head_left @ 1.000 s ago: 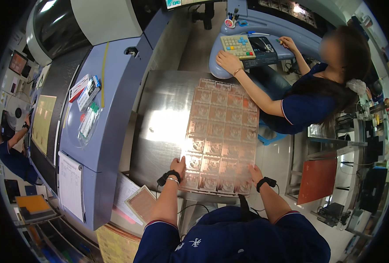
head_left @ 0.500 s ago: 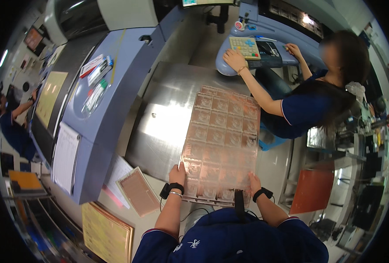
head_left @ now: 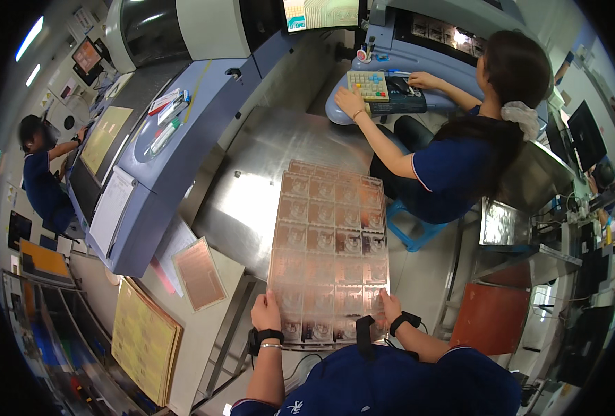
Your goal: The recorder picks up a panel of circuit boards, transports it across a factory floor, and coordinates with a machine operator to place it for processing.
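Two hands grip one copper panel (head_left: 330, 258) by its near edge: left hand (head_left: 266, 312) at left corner, right hand (head_left: 390, 306) at right. Panel's lifted, tilted over steel table (head_left: 252, 187), not set down yet; co-worker (head_left: 460, 159) w/ keypad beyond.

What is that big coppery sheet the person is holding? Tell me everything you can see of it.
The coppery sheet is a thin, flat, glossy rectangular panel, patterned as a grid of repeated square cells. It is held over a shiny metal table, long side pointing away from the person. The left hand grips its near left corner and the right hand its near right corner. Whether it rests on the table cannot be told.
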The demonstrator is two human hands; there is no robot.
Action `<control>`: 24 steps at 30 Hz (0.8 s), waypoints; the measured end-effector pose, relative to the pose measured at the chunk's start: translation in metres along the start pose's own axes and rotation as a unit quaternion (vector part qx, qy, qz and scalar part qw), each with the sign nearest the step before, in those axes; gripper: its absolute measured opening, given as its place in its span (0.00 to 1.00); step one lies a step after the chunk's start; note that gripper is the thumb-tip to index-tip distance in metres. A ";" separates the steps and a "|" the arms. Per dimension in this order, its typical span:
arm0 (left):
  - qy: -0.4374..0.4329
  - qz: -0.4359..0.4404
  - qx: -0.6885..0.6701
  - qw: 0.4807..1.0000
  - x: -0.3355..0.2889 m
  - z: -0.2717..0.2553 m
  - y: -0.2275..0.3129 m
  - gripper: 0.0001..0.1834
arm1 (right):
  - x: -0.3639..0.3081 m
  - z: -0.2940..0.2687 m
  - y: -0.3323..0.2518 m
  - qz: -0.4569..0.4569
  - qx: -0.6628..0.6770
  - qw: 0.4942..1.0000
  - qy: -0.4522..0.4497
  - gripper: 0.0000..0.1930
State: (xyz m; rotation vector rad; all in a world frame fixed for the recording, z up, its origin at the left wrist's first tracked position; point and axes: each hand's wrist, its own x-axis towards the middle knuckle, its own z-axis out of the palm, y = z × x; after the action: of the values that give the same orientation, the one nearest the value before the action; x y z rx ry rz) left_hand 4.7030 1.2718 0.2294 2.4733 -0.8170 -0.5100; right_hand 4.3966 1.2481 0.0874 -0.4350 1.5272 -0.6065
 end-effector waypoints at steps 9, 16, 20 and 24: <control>0.058 -0.030 -0.030 0.997 -0.081 -0.037 -0.061 0.19 | -0.041 -0.002 0.030 0.001 0.030 0.998 -0.052 0.16; 0.178 -0.120 -0.139 0.967 -0.165 -0.073 -0.136 0.19 | -0.108 0.009 0.036 -0.042 0.005 0.981 -0.188 0.16; 0.263 -0.168 -0.213 0.926 -0.210 -0.068 -0.158 0.18 | -0.119 0.018 0.015 -0.052 -0.042 0.951 -0.300 0.14; 0.332 -0.219 -0.258 0.881 -0.248 -0.052 -0.177 0.18 | -0.085 0.029 0.010 -0.029 -0.131 0.888 -0.440 0.17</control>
State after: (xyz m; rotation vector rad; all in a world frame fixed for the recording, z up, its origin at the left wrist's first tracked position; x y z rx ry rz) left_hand 4.6210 1.5699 0.2225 2.0788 0.1521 0.0145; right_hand 4.4311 1.3048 0.1489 -0.8309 0.7118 -0.1769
